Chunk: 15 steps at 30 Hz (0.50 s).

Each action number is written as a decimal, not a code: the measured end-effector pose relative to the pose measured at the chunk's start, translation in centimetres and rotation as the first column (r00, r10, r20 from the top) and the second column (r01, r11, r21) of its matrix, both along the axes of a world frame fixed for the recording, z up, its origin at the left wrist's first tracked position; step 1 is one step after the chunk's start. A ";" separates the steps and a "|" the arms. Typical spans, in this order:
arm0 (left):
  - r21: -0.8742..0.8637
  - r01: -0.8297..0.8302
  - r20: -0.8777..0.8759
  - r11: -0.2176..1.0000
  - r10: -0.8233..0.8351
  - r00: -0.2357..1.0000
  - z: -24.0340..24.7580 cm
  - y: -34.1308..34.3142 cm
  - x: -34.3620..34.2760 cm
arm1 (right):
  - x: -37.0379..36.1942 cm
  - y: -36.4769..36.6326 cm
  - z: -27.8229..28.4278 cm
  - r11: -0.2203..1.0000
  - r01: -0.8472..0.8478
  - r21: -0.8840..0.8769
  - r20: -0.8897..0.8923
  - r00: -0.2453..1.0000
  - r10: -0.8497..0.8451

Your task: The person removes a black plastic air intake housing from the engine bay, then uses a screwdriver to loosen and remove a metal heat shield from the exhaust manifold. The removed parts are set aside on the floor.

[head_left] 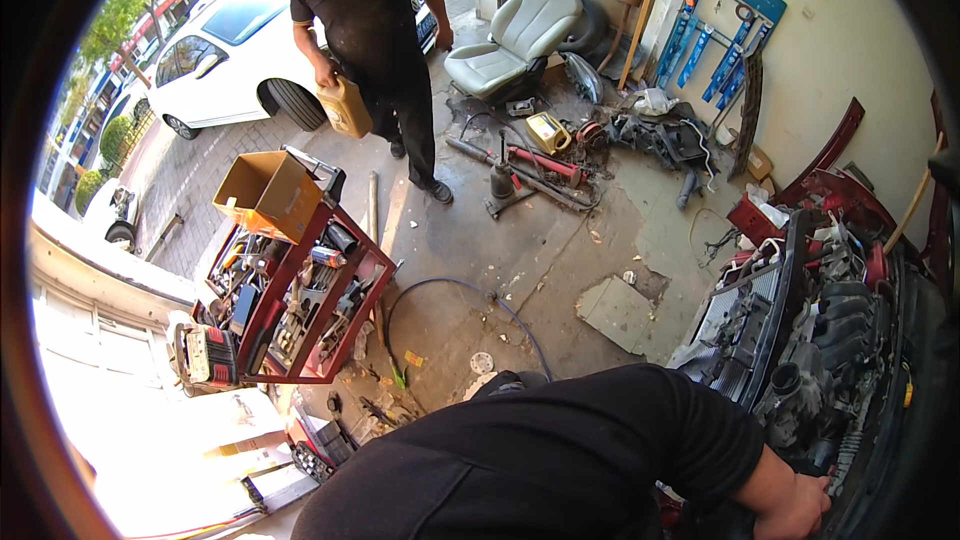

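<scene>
Red tool cart (300, 270), tan jug (345, 106), black sleeve (560, 440)

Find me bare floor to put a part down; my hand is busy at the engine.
Bare concrete lies between the red tool cart and the open engine bay, around the grey floor slab. Crowded: near the red jack and grey car seat.
</scene>
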State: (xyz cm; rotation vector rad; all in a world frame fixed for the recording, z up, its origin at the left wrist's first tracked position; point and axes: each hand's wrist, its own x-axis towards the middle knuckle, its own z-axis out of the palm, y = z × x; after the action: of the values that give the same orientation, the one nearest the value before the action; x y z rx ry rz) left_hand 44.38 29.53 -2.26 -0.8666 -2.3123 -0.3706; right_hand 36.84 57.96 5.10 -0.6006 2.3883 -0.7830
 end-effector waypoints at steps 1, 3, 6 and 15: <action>0.003 0.004 0.006 1.000 -0.004 1.000 0.1 0.0 0.1 | -0.1 0.0 0.2 1.000 -0.018 -0.011 0.007 1.000 0.018; 0.009 0.011 0.016 1.000 -0.011 1.000 0.2 -0.1 0.2 | -0.4 -0.1 0.3 0.999 -0.037 -0.005 0.017 0.999 0.038; 0.028 -0.008 0.072 1.000 0.006 0.997 0.2 0.0 0.4 | -0.5 -0.4 0.3 0.999 -0.029 0.034 0.038 0.999 0.028; 0.057 -0.007 0.060 0.998 0.004 0.998 0.0 0.3 0.3 | 1.3 -0.9 0.6 0.995 0.004 -0.095 0.092 0.996 0.005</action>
State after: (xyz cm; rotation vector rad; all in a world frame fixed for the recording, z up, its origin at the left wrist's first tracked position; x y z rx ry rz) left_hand 44.66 29.87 -2.22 -0.8313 -2.3467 -0.4634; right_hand 38.17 57.05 5.75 -0.5898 2.2771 -0.9091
